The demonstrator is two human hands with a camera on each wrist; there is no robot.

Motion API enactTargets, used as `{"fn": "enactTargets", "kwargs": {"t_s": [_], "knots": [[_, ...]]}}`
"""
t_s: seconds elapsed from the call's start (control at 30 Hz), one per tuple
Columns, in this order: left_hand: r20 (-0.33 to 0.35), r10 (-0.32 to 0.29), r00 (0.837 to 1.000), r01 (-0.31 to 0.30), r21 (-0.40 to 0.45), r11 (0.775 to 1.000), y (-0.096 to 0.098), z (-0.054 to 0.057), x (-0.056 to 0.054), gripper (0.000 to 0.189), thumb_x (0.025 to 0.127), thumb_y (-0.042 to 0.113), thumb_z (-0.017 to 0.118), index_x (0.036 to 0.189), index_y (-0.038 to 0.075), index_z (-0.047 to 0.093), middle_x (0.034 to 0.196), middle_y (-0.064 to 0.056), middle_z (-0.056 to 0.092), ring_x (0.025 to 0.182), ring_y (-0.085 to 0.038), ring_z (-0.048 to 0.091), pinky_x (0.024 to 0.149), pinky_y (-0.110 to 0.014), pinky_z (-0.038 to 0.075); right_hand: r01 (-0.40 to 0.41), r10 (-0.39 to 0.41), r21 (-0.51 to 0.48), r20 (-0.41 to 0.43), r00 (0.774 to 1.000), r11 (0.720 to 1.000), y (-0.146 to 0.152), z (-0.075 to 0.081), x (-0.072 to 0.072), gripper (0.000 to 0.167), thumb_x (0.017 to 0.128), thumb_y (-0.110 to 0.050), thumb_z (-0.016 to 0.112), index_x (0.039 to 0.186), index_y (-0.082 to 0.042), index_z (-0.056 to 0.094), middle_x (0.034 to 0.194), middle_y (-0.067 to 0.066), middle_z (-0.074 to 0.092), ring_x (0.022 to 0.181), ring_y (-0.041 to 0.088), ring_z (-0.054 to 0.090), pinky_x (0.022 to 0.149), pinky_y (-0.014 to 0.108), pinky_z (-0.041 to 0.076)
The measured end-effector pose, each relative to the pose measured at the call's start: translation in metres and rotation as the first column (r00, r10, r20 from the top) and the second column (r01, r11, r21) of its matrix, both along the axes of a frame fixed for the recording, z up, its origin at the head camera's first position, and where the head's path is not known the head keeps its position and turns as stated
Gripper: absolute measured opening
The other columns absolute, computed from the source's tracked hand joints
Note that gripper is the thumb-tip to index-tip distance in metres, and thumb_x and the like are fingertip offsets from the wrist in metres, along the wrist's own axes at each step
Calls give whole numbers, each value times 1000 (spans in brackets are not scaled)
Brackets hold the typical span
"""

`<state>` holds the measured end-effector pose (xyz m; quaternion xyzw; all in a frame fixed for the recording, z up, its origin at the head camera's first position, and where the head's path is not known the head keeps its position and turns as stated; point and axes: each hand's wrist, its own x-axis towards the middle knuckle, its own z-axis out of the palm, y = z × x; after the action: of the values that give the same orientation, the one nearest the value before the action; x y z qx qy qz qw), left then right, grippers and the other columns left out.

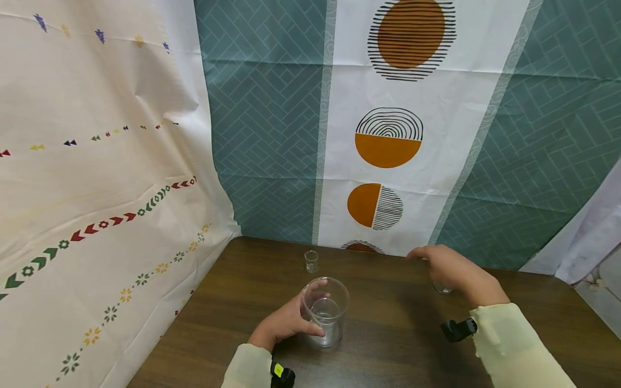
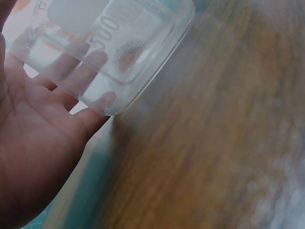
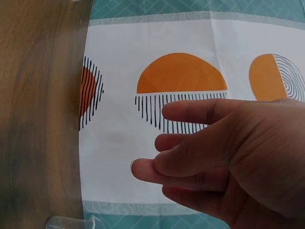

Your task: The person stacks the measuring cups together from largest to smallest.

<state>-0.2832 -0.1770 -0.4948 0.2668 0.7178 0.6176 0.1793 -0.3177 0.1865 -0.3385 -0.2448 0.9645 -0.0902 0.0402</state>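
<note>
My left hand (image 1: 291, 318) grips a large clear glass beaker (image 1: 337, 312) from its left side, the thumb in front and the fingers behind. A "500" mark shows on the beaker (image 2: 138, 43) in the left wrist view, where the fingers show through the glass. A smaller round outline appears inside it; whether that is a nested vessel cannot be told. Above the table's right part, my right hand (image 1: 448, 269) is raised with nothing in its grasp, its fingers loosely extended (image 3: 205, 162). Beneath it a clear glass vessel (image 1: 442, 289) is mostly hidden.
A small clear beaker (image 1: 311, 262) stands at the back of the brown wooden table (image 1: 383, 323). A patterned teal and white cloth (image 1: 271, 134) hangs behind the table's far edge, and a cream cloth (image 1: 121, 178) hangs along the left side.
</note>
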Motion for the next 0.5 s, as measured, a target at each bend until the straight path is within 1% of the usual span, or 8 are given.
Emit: {"fn": "enactTargets", "kwargs": {"t_s": [0.1,0.23,0.3,0.4,0.5], "knots": [[-2,-4,1000,4,3,1000,0,0,-1,94,76,16,83,145,41,25,149,-6,41,133,-24,45,104,-39,40,26,-26,2,-3,1000,1000,2,-1,-3,39,85,5,63,122,-8,63,121,16,65,111,37,60,90,53,49],[-4,-8,1000,8,7,1000,0,-1,-1,95,76,16,83,146,41,24,149,-6,41,132,-25,45,104,-39,41,60,-60,3,3,998,998,4,-1,-6,47,79,-8,77,123,-6,62,124,19,63,113,39,58,90,55,48],[-5,-5,1000,5,4,1000,0,0,-1,95,76,16,83,146,41,25,149,-5,41,132,-25,45,104,-39,40,62,-62,9,0,998,998,6,-1,-7,46,79,-9,77,123,-6,62,123,19,63,112,39,58,91,55,48],[-6,-1,1000,1,1,1000,0,1,-1,95,75,18,84,145,42,25,149,-4,41,132,-24,45,103,-37,41,45,-45,23,-10,999,999,9,-2,-9,43,79,-7,77,120,-5,63,121,20,64,110,39,59,89,54,48],[-10,-15,1000,15,17,1000,0,2,-1,96,75,17,84,146,40,24,149,-6,41,131,-24,46,102,-33,42,28,-28,37,-24,999,999,13,-2,-9,42,79,-4,76,119,-5,64,120,20,64,111,40,59,89,53,49]]}}
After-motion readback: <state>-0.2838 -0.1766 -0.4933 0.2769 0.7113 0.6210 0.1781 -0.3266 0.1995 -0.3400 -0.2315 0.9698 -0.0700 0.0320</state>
